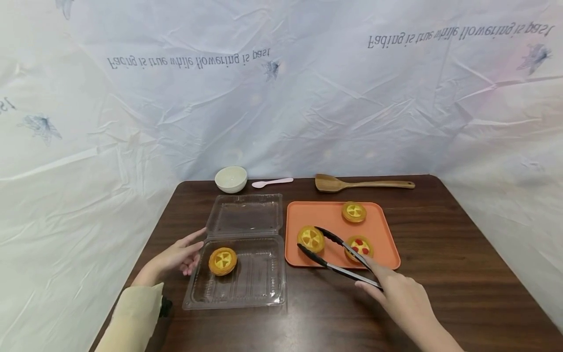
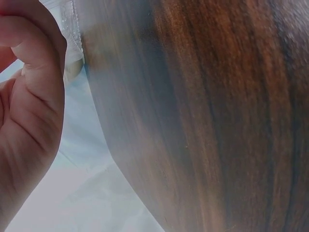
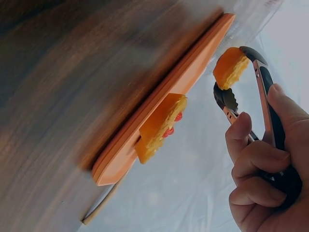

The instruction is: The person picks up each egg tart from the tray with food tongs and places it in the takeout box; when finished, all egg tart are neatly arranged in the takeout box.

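My right hand (image 1: 402, 293) grips metal tongs (image 3: 263, 92) with black tips. Between those tips is a tart (image 1: 310, 239) with yellow wedges on top; the right wrist view has it raised off the orange tray (image 1: 338, 208). Still on the tray are a yellow-topped tart (image 1: 354, 211) and a tart with red fruit (image 1: 359, 247). My left hand (image 1: 178, 256) is at the left side of a clear plastic box (image 1: 255, 298), thumb and forefinger extended to its edge near the hinge. Inside the box sits one tart (image 1: 222, 261), and the lid (image 1: 246, 213) is folded back.
Along the table's far edge lie a white bowl (image 1: 230, 179), a pink spoon (image 1: 272, 182) and a wooden spatula (image 1: 365, 184). The dark wooden table (image 1: 448, 254) ends at a hanging white sheet (image 1: 308, 98) behind it.
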`<state>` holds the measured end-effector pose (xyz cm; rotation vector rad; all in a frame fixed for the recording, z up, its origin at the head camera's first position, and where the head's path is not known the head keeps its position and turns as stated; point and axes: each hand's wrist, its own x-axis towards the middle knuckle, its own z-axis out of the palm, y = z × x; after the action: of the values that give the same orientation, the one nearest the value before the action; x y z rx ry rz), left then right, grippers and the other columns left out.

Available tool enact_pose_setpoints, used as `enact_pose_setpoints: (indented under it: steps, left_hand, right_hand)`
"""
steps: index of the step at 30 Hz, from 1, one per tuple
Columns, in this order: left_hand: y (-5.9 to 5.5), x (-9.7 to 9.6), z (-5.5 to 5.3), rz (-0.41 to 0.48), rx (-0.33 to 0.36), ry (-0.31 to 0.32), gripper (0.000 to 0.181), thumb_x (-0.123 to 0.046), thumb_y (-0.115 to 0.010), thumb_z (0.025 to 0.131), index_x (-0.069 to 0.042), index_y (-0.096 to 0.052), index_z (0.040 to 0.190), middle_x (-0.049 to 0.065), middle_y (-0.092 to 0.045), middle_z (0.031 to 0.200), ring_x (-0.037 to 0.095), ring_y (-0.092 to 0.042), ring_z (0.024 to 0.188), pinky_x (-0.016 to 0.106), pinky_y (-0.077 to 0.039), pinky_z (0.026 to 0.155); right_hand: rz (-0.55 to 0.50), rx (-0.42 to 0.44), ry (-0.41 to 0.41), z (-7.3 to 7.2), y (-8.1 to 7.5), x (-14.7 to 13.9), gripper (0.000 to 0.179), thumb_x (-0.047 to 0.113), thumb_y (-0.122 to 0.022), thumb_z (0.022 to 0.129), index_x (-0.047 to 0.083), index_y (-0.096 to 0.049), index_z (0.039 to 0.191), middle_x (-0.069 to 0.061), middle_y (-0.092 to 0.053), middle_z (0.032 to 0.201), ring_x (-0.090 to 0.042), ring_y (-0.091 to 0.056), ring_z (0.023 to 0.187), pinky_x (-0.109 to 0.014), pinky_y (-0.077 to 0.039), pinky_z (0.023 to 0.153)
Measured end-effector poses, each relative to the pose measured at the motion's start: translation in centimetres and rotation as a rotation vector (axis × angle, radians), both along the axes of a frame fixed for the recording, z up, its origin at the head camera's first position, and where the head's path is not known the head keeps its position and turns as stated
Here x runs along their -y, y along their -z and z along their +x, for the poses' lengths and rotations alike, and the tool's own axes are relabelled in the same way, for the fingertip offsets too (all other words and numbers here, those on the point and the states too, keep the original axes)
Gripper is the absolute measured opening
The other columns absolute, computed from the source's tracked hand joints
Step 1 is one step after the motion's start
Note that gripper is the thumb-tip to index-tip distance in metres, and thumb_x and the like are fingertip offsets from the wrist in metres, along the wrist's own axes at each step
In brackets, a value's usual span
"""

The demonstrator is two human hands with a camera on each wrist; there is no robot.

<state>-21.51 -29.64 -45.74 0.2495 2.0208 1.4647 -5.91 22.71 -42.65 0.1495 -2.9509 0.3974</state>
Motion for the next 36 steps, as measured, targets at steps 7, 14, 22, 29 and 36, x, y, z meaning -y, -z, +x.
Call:
enact_pose_setpoints:
  steps: [7, 14, 22, 29, 36]
  left_hand:
    - [0.0, -0.1, 0.1, 0.007, -0.004, -0.002, 0.062, -0.028, -0.038, 0.106, -0.014, -0.003, 0.156, 0.008, -0.054, 0.068, 0.017, -0.051, 0.051, 0.029, -0.047, 0.047]
    - [-0.3, -0.2, 0.3, 0.012, -0.005, -0.006, 0.062, -0.027, -0.038, 0.106, -0.014, -0.003, 0.156, 0.008, -0.053, 0.068, 0.017, -0.051, 0.051, 0.029, -0.047, 0.047]
    - [-0.2, 0.0, 0.0, 0.01, 0.0, 0.009, 0.063, -0.028, -0.038, 0.106, -0.015, -0.002, 0.156, 0.007, -0.054, 0.069, 0.016, -0.051, 0.052, 0.029, -0.048, 0.048]
    - [-0.2, 0.0, -0.2, 0.017, -0.009, 0.004, 0.063, -0.028, -0.039, 0.106, -0.014, -0.003, 0.156, 0.008, -0.053, 0.069, 0.017, -0.051, 0.052, 0.03, -0.048, 0.048]
    - [-0.2, -0.1, -0.1, 0.023, 0.004, 0.001, 0.064, -0.028, -0.039, 0.106, -0.015, -0.002, 0.156, 0.008, -0.054, 0.069, 0.017, -0.051, 0.052, 0.029, -0.048, 0.048]
  right_hand:
    - [0.004, -0.023, 0.011, 0.1, -0.4, 0.3, 0.07, 0.068, -0.057, 0.082, 0.024, -0.056, 0.137, -0.007, -0.069, 0.106, -0.016, -0.054, 0.056, -0.034, -0.036, 0.041]
    - [-0.007, -0.05, 0.001, -0.2, -0.4, 1.0, 0.07, 0.068, -0.058, 0.082, 0.023, -0.057, 0.136, -0.005, -0.068, 0.109, -0.012, -0.052, 0.054, -0.032, -0.035, 0.042]
    - [-0.036, -0.119, -0.034, -0.4, 0.0, 2.8, 0.068, 0.063, -0.065, 0.08, 0.023, -0.057, 0.134, 0.007, -0.063, 0.079, -0.009, -0.041, 0.05, -0.03, -0.032, 0.042]
    - [-0.053, -0.199, -0.102, -0.7, 0.4, 4.2, 0.063, 0.059, -0.069, 0.08, 0.026, -0.059, 0.133, 0.006, -0.065, 0.084, -0.006, -0.042, 0.052, -0.029, -0.035, 0.043]
    - [-0.039, -0.231, -0.159, -1.0, 0.8, 5.2, 0.062, 0.056, -0.072, 0.079, 0.026, -0.06, 0.131, 0.011, -0.063, 0.082, -0.002, -0.037, 0.051, -0.026, -0.034, 0.043]
